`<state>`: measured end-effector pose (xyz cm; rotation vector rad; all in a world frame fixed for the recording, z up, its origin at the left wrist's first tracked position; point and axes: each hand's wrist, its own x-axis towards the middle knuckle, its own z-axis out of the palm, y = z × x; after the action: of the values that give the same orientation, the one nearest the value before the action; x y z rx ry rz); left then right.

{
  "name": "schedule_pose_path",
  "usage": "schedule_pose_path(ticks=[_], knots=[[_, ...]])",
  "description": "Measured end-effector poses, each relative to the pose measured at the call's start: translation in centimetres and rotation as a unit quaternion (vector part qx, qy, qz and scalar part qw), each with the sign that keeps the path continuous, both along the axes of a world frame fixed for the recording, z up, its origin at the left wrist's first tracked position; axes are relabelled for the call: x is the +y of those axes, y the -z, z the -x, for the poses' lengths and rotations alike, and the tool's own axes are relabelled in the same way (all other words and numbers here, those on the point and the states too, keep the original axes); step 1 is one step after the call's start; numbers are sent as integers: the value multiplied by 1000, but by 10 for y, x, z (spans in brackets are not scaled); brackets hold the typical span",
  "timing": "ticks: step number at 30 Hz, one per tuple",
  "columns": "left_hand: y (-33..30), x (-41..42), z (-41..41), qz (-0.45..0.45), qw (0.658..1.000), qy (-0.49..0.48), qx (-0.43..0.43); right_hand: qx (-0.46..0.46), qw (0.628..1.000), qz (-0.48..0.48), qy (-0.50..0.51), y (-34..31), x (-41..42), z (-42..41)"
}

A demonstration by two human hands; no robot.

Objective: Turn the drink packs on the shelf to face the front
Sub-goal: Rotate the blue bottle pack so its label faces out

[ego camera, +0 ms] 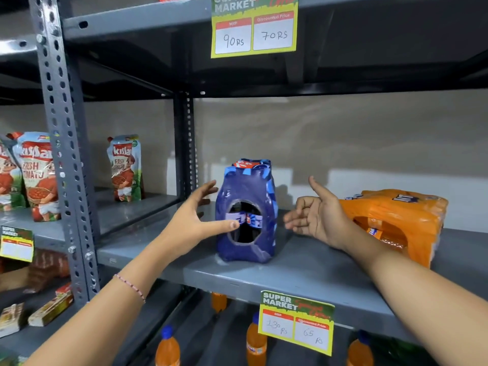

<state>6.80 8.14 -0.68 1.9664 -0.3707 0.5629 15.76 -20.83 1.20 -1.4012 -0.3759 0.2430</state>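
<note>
A blue shrink-wrapped drink pack (247, 191) stands upright on the grey shelf (290, 273), its end with an oval hole turned toward me. My left hand (195, 220) is open at the pack's left side, thumb tip touching the wrap by the hole, fingers spread beside it. My right hand (317, 215) is open just right of the pack, fingers curled a little, apart from the wrap. An orange drink pack (396, 220) lies further right on the same shelf, partly behind my right wrist.
Ketchup pouches (124, 167) stand on the neighbouring shelf at left behind a perforated upright post (66, 159). A price tag (297, 320) hangs on the shelf's front edge, another (253, 27) on the shelf above. Orange bottles (254, 342) stand on the shelf below.
</note>
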Motion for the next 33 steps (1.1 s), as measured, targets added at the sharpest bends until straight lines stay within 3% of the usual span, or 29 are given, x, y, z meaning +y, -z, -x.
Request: schedule_pose_path(ticks=[3,8,11,12,15,17,21,33], knots=[[-4,20,-2,36,998,-38,-26,-45,996,17,76,5,5,-9],[-8,34,-11,148,981,-126,-22,-115,972,127,158,13,3,-22],[-13,18,-25,239,967,-88,29,-128,971,145,141,12,11,-17],[-15,12,-31,238,967,-78,53,-135,971,149,129,11,12,-17],[-17,-1,-39,68,985,-139,79,-176,953,212,124,10,15,-16],[-13,-3,-38,11,984,-157,81,-208,924,287,146,6,15,-9],[-10,4,-18,25,988,-120,95,-240,874,386,169,-7,15,15],[8,28,48,68,993,-53,81,-269,849,433,139,-5,22,119]])
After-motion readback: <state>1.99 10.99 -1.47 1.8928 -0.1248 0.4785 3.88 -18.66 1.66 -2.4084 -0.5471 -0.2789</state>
